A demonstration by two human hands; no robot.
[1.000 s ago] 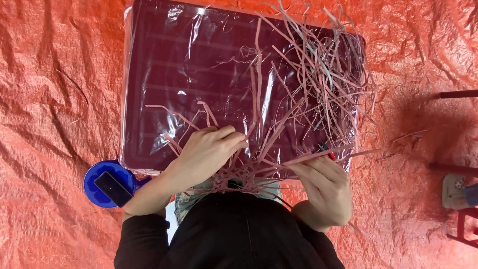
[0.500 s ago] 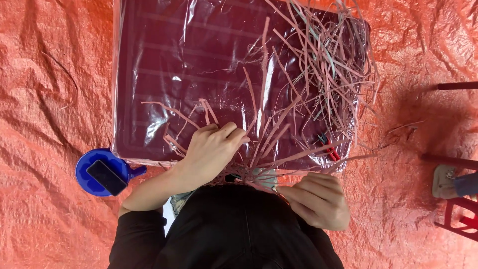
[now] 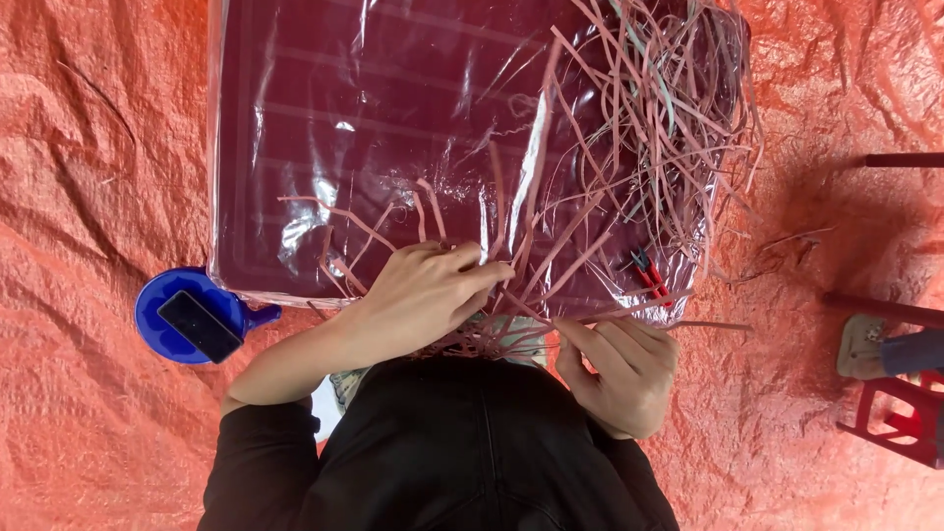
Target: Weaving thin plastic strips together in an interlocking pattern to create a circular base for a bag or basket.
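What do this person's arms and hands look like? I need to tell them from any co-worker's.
Both hands are bare: left hand, right hand. No gloves, rings or watch show. Black sleeves are pushed up on the left forearm; the right wrist is mostly hidden.

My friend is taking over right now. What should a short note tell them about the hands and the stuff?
Left hand: flat on the pink strips at the near edge of the plastic-wrapped maroon board.
Right hand: pinching strip ends just off that edge.
Loose strips pile up on the board's right side; small red cutters lie there.
Done: a short woven patch shows between the hands.
Left: most strips lie loose.
Blue dish with a phone: left of board.
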